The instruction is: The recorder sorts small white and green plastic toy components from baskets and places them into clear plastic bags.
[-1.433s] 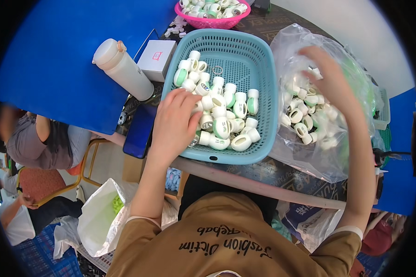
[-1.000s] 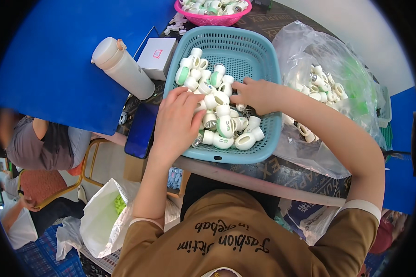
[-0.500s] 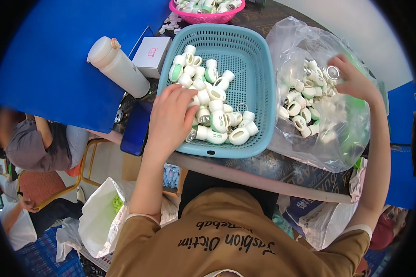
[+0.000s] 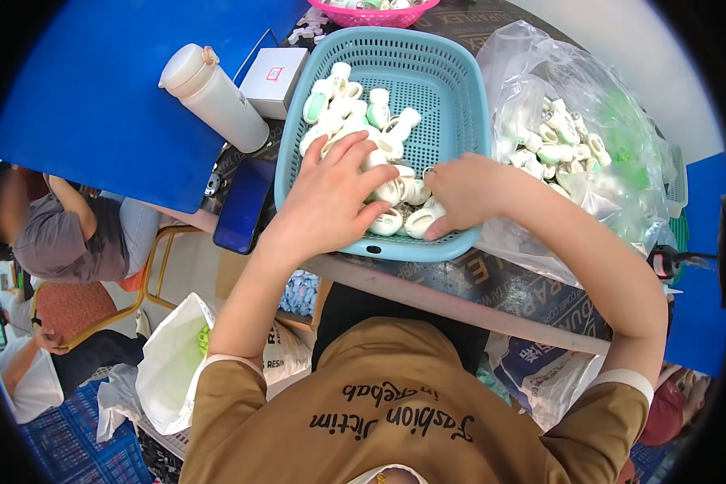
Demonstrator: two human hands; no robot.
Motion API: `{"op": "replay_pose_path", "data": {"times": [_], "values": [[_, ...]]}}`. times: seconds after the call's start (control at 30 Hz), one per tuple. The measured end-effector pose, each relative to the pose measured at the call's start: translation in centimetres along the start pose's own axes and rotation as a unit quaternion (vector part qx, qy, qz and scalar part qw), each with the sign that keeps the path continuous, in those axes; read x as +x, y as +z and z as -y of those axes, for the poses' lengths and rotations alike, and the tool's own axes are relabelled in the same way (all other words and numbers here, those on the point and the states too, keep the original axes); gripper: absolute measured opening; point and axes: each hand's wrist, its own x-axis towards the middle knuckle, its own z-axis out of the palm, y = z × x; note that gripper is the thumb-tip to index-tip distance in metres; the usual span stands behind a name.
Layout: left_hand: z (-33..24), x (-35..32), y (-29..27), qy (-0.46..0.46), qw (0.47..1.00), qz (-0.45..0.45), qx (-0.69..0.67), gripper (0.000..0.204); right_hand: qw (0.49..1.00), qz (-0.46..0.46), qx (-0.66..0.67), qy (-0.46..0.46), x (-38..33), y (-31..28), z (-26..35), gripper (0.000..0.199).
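Note:
A blue-green plastic basket (image 4: pixel 461 95) holds a heap of small white plastic pieces (image 4: pixel 389 145), knob-ended with oval openings; some have green parts. My left hand (image 4: pixel 331 192) lies over the near left of this heap with its fingers spread, touching several pieces. At the basket's near right side, my right hand (image 4: pixel 469 194) has reached in, its thumb and fingers around a white plastic piece (image 4: pixel 422 219); part of that piece is hidden. A clear plastic bag (image 4: pixel 515 60) to the right contains more of the same pieces (image 4: pixel 563 147).
Left of the basket are a white bottle (image 4: pixel 216 101), a white box (image 4: pixel 273 79) and a dark phone (image 4: pixel 244 206). A pink basket (image 4: pixel 375 14) stands at the far edge. Below the table are a white sack (image 4: pixel 165 371) and a box of blue pieces (image 4: pixel 300 292). A person (image 4: pixel 68 238) sits at left.
My right hand has moved left from above the clear bag into the basket. My left hand has shifted right and spread across the pieces. The view has shifted slightly.

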Motion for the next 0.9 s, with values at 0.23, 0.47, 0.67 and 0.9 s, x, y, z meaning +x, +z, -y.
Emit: {"op": "replay_pose_path", "data": {"times": [0.23,0.47,0.67,0.9], "values": [[0.6,-0.3,0.3,-0.029,0.998,-0.051,0.009,0.033,0.989,0.142,0.003,-0.045,3.3,-1.2,-1.1,0.067],[0.3,0.3,0.4,-0.016,0.999,-0.047,-0.001,0.033,0.999,0.039,0.019,-0.011,0.9,-0.4,-0.7,0.041],[-0.1,0.5,0.2,-0.025,0.999,-0.038,-0.019,0.031,0.985,-0.172,0.016,-0.025,-5.0,-3.7,-2.5,0.031],[-0.9,0.6,0.3,-0.023,0.999,-0.034,-0.014,0.031,0.908,-0.279,0.073,0.305,-14.6,-3.1,-15.0,0.044]]}}
